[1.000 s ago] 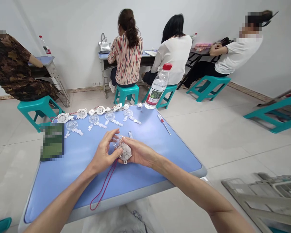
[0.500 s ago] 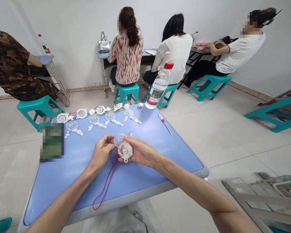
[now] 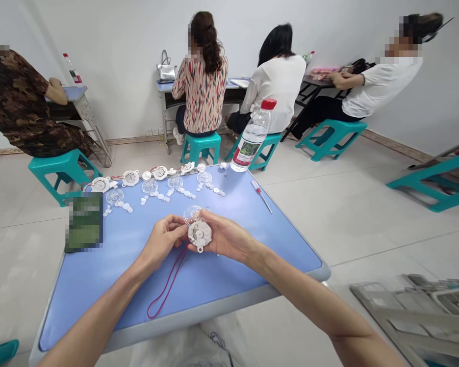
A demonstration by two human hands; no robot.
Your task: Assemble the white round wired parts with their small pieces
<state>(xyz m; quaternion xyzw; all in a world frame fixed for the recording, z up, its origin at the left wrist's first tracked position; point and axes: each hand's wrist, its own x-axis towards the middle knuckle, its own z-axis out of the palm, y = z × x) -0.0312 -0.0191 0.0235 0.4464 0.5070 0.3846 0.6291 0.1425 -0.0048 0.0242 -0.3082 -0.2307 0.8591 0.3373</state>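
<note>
White plastic, the round mechanism (image 3: 199,233) looks light and stiff but, I think, a little fragile; its thin red wire (image 3: 168,285) trails onto the table (image 3: 233,275), so the rim is the safest hold. The right hand (image 3: 226,237) cradles it and the left hand (image 3: 161,243) pinches its edge, both closed on it. A clear cap (image 3: 192,214) touches it behind. Loose white parts (image 3: 149,184), a screwdriver (image 3: 262,195) and a water bottle (image 3: 253,136) lie well apart

On blue tbl (image 3: 229,275): 1 bottle (image 3: 252,136), 1 screwdriver (image 3: 262,196), 4 loose clear domes (image 3: 150,187); 4 ppl (image 3: 202,86) behind
</note>
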